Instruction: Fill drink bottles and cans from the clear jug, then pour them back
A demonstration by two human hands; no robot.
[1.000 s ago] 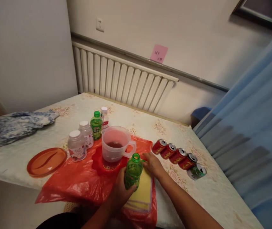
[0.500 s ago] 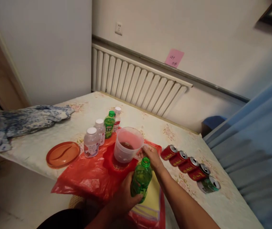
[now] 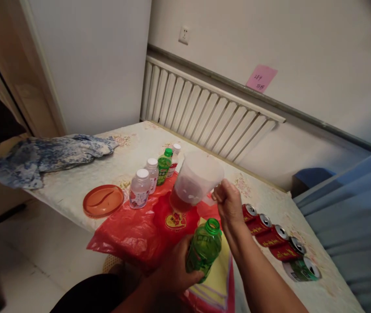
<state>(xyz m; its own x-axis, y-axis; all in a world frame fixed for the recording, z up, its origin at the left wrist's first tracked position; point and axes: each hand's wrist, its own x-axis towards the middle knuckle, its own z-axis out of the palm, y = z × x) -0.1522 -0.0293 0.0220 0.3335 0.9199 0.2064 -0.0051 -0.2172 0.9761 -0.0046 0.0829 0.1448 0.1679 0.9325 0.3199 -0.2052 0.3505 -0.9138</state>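
In my left hand (image 3: 182, 265) is an uncapped green plastic bottle (image 3: 205, 248), its mouth facing up. My right hand (image 3: 229, 200) grips the handle of a translucent plastic measuring jug (image 3: 201, 174), which hangs tilted above the red plastic bag. Dark reddish liquid (image 3: 182, 198) sits low in the jug. Below the jug, a red bowl or lid with a gold print (image 3: 176, 221) rests on the red bag (image 3: 133, 243). A folded yellow cloth (image 3: 216, 278) lies behind and under the green bottle.
Two white-capped bottles (image 3: 140, 189), a green-capped bottle (image 3: 164, 167) and another white-capped bottle (image 3: 175, 156) stand left of the jug. An orange lid (image 3: 104, 201) lies further left, near a blue-patterned cloth (image 3: 61, 154). Several red cans (image 3: 272, 236) and a green can (image 3: 301, 268) line the right side.
My right hand has lifted the jug off the red surface and tilted it, uncovering the gold print. The green bottle stays in my left hand. The view has shifted left.
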